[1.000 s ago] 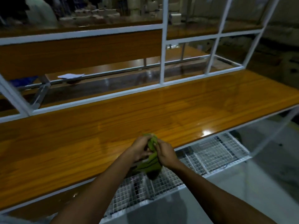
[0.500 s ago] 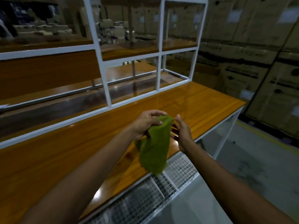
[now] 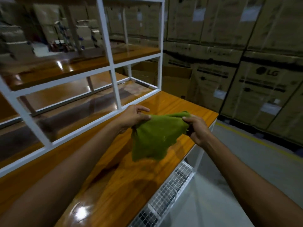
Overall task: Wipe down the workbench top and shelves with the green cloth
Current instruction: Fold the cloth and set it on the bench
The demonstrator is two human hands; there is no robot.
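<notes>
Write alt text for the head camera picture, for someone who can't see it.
A person's left hand and right hand pinch a green cloth spread between them above a glossy wooden workbench top. A white-framed shelf unit stands on the bench to the left, with stacked cardboard boxes beyond.

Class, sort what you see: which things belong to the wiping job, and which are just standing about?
Job: green cloth, held by left hand and right hand; workbench top; shelves.
Standing about: cardboard boxes; wire mesh rack.
</notes>
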